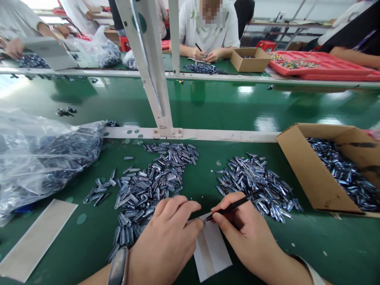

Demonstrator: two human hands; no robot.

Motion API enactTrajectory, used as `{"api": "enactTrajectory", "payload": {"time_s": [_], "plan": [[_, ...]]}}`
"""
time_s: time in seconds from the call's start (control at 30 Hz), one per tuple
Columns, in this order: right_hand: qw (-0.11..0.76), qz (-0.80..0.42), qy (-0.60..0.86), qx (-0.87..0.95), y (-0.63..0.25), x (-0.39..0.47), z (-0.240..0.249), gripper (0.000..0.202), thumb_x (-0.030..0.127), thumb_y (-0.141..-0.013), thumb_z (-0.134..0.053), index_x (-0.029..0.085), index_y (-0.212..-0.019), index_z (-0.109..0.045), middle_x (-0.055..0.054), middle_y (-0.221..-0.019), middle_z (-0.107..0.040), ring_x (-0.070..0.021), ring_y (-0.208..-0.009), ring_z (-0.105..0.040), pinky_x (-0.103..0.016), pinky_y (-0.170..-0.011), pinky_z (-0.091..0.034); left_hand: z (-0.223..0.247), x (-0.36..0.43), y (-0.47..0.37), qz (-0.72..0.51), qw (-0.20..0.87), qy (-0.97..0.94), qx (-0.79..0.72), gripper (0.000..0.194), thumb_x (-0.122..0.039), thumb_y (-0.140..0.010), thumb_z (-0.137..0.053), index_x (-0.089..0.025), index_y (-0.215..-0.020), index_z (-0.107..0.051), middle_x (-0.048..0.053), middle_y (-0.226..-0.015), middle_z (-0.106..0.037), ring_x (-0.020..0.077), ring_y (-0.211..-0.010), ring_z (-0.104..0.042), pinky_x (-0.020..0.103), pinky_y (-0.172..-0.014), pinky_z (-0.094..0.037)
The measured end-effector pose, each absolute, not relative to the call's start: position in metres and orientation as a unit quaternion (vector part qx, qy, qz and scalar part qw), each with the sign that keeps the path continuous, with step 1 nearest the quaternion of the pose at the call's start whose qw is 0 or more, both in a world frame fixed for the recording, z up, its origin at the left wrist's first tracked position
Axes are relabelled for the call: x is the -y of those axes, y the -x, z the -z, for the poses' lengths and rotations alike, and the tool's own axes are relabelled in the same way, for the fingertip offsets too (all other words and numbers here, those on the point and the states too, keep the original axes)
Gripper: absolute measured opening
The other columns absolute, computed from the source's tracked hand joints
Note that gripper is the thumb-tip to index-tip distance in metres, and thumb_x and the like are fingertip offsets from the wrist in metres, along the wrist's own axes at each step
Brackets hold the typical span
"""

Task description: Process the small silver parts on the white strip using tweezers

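Observation:
My right hand [247,229] is closed around black tweezers [234,204], held like a pen with the tip pointing left. That tip meets the fingertips of my left hand [169,233], whose thumb and forefinger are pinched together; what they hold is too small and hidden to make out. Under both hands lies a white paper card [218,253] with a beige strip along it. Beside my left hand spreads a heap of small shiny metal clips [148,182]. Another pile of metal clips [255,182] lies just beyond my right hand.
A cardboard box [314,178] of clips stands at right. At left are a clear plastic bag [44,158] of clips and a beige strip sheet [38,237]. A white post [151,67] rises from the table's far rail; across the green belt [213,103] people work.

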State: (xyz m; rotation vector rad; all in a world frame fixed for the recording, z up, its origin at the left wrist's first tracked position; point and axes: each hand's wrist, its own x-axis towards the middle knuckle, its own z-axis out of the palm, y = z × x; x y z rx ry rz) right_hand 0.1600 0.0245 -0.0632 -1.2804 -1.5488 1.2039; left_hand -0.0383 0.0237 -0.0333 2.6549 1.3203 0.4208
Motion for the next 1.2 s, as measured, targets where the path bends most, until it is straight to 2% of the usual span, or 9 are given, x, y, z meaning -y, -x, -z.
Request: {"api": "enactTrajectory", "payload": {"time_s": [0.17,0.37,0.47,0.6,0.8,0.97,1.1,1.2], "plan": [[0.474,-0.404,0.525,0.580,-0.166,-0.031,0.057,0.010,0.024,-0.093,-0.058,0.028,-0.095,-0.050,-0.003,-0.091,-0.066,-0.0187,-0.079,-0.072,-0.032,-0.071,-0.062,0.031,-0.044,0.058,-0.204,0.032,-0.833,-0.514,0.022,-0.016,-0.092,-0.048,-0.019,-0.091,-0.069,0.006,-0.094,-0.065,0.0238,-0.091,-0.059,0.042,-0.083,-0.047],[0.535,-0.353,0.550,0.536,-0.178,-0.043,0.045,0.017,0.028,-0.089,-0.066,0.026,-0.097,-0.051,-0.004,-0.094,-0.067,-0.0166,-0.078,-0.072,-0.028,-0.071,-0.062,0.031,-0.059,0.067,-0.158,0.014,-0.821,-0.548,0.027,-0.023,-0.091,-0.048,-0.025,-0.083,-0.074,0.005,-0.094,-0.068,0.0254,-0.090,-0.060,0.044,-0.079,-0.047],[0.511,-0.390,0.533,0.550,-0.176,-0.040,0.046,0.015,0.028,-0.091,-0.064,0.026,-0.099,-0.051,-0.004,-0.093,-0.067,-0.0167,-0.079,-0.071,-0.029,-0.072,-0.062,0.030,-0.058,0.064,-0.149,0.020,-0.819,-0.553,0.026,-0.023,-0.089,-0.049,-0.024,-0.080,-0.073,0.004,-0.092,-0.068,0.0235,-0.088,-0.060,0.043,-0.080,-0.048],[0.430,-0.490,0.497,0.573,-0.168,-0.033,0.051,0.012,0.025,-0.091,-0.061,0.026,-0.099,-0.052,-0.003,-0.092,-0.066,-0.0171,-0.081,-0.070,-0.030,-0.072,-0.062,0.029,-0.058,0.062,-0.147,0.050,-0.804,-0.574,0.019,-0.023,-0.085,-0.054,-0.024,-0.079,-0.072,0.002,-0.092,-0.067,0.0228,-0.088,-0.059,0.042,-0.082,-0.047],[0.354,-0.563,0.490,0.564,-0.157,-0.024,0.056,0.009,0.023,-0.090,-0.061,0.025,-0.096,-0.053,-0.003,-0.091,-0.066,-0.0177,-0.081,-0.068,-0.031,-0.074,-0.060,0.029,-0.059,0.063,-0.150,0.118,-0.790,-0.582,0.012,-0.016,-0.078,-0.058,-0.022,-0.074,-0.067,0.002,-0.089,-0.063,0.0225,-0.088,-0.056,0.042,-0.083,-0.047],[0.363,-0.568,0.500,0.544,-0.153,-0.018,0.059,0.011,0.025,-0.092,-0.059,0.027,-0.099,-0.051,-0.003,-0.095,-0.067,-0.0177,-0.085,-0.069,-0.031,-0.077,-0.059,0.028,-0.051,0.061,-0.175,0.140,-0.788,-0.573,0.014,-0.011,-0.080,-0.055,-0.021,-0.074,-0.064,0.002,-0.089,-0.062,0.0230,-0.091,-0.055,0.044,-0.084,-0.044],[0.390,-0.537,0.489,0.565,-0.156,-0.018,0.058,0.012,0.023,-0.094,-0.057,0.029,-0.101,-0.049,-0.001,-0.095,-0.065,-0.0151,-0.081,-0.068,-0.028,-0.074,-0.059,0.025,-0.036,0.053,-0.213,0.223,-0.794,-0.524,0.015,-0.008,-0.079,-0.057,-0.021,-0.075,-0.062,0.000,-0.086,-0.061,0.0190,-0.086,-0.056,0.037,-0.082,-0.046],[0.393,-0.518,0.472,0.595,-0.160,-0.018,0.056,0.014,0.022,-0.095,-0.056,0.031,-0.103,-0.049,0.001,-0.095,-0.063,-0.0136,-0.081,-0.066,-0.025,-0.073,-0.058,0.027,-0.027,0.047,-0.195,0.269,-0.799,-0.501,0.017,-0.005,-0.077,-0.060,-0.021,-0.075,-0.064,-0.001,-0.083,-0.061,0.0180,-0.083,-0.057,0.033,-0.078,-0.048]]}}
